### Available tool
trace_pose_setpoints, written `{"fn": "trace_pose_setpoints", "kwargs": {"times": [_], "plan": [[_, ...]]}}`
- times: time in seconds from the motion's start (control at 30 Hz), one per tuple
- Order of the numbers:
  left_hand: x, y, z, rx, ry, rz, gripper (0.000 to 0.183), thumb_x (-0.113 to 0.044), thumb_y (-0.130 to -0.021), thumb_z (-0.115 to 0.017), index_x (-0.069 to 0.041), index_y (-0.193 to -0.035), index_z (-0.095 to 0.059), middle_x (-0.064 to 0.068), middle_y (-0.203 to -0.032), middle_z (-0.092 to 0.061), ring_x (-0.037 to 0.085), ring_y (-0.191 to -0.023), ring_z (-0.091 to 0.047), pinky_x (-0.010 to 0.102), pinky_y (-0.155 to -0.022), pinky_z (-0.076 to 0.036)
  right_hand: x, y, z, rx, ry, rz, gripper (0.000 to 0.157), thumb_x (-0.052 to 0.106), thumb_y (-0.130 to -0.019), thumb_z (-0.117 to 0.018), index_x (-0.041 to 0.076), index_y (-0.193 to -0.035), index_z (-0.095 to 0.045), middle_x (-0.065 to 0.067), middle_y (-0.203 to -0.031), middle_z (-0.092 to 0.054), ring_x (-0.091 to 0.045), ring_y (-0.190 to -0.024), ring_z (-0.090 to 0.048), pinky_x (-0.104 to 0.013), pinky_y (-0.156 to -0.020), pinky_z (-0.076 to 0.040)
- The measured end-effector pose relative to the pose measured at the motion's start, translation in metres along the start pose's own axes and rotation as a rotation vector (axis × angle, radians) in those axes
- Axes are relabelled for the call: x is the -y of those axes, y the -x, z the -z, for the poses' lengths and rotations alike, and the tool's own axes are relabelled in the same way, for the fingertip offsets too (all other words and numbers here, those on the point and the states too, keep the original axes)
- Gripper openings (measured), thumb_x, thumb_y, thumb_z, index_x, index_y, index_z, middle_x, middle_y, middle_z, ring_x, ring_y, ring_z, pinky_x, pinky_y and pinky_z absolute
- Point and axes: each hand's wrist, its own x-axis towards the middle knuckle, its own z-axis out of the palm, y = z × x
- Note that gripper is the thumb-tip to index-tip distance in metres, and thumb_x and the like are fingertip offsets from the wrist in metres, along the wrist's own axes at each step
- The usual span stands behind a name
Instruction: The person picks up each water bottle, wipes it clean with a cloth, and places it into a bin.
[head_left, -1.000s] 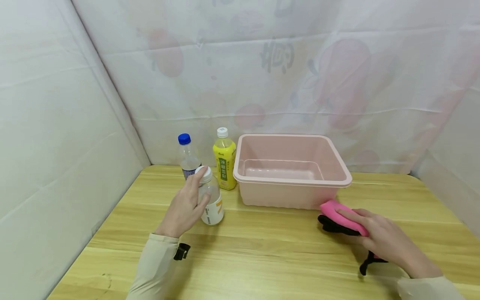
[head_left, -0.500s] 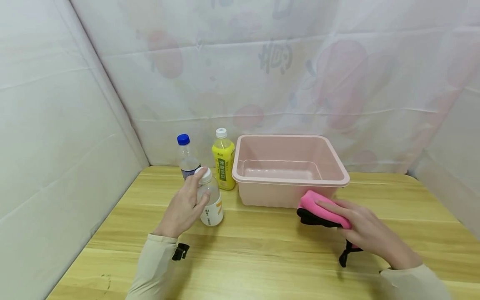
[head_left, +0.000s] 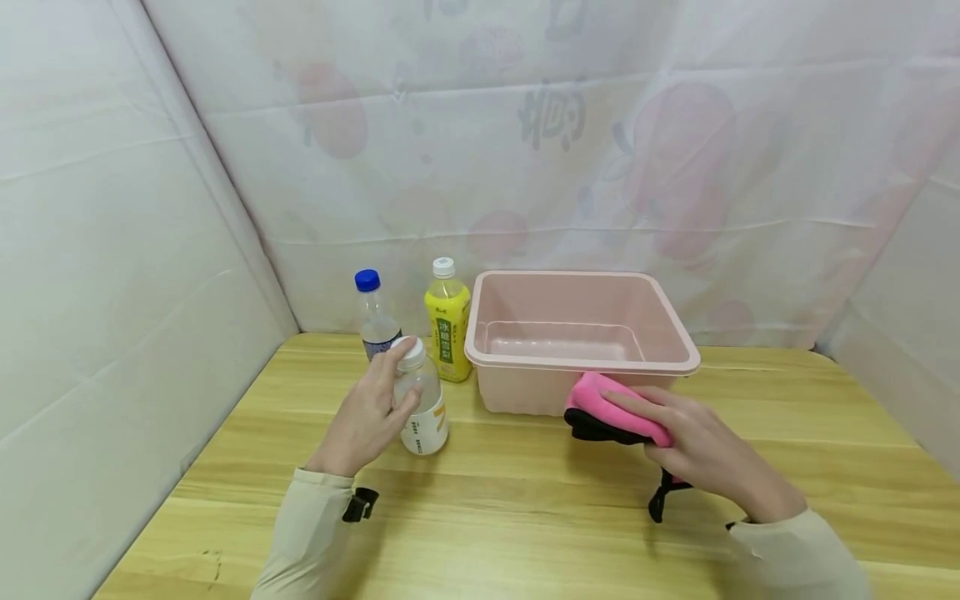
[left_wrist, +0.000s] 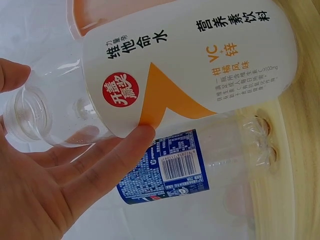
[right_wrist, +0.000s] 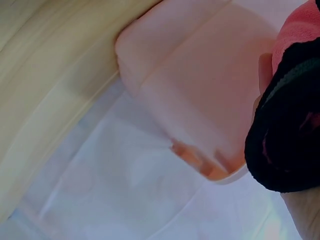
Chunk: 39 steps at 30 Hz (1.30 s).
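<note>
In the head view my left hand (head_left: pixel 364 417) holds a clear plastic drink bottle (head_left: pixel 426 427) with a white cap and white label. One finger lies on the cap and the thumb is at the bottle's side. The left wrist view shows the bottle's orange-marked label (left_wrist: pixel 165 75) up close, with fingers around the neck and shoulder. My right hand (head_left: pixel 697 446) grips a folded pink and black cloth item (head_left: pixel 611 410), from which a black strap hangs. It is held before the front wall of a pink plastic basin (head_left: pixel 517 387). Its black edge (right_wrist: pixel 280 135) fills the right wrist view's right side.
Behind the held bottle stands a clear bottle (head_left: pixel 377 315) with a blue cap and blue label. A yellow drink bottle (head_left: pixel 448 329) stands between it and the basin. White printed cloth (head_left: pixel 420 150) hangs behind the wooden table (head_left: pixel 495 517).
My right hand has carried the pink and black cloth item leftward and slightly up, from the basin's right corner to its front wall. My left hand and the bottles have stayed put.
</note>
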Motion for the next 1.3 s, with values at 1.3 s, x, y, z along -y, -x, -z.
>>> {"fn": "trace_pose_setpoints", "kwargs": {"times": [1.3], "plan": [[0.004, -0.002, 0.004, 0.001, 0.107, -0.043, 0.058, -0.013, -0.098, -0.065, -0.009, -0.151, -0.042, 0.017, -0.128, -0.058, 0.032, -0.105, -0.062, 0.040, -0.072, -0.058, 0.035, -0.066, -0.027, -0.040, -0.124, 0.119, 0.075, -0.014, -0.068, -0.059, 0.011, -0.139, -0.063, -0.020, -0.128, -0.064, -0.018, -0.075, -0.056, -0.024, -0.060, -0.044]]}}
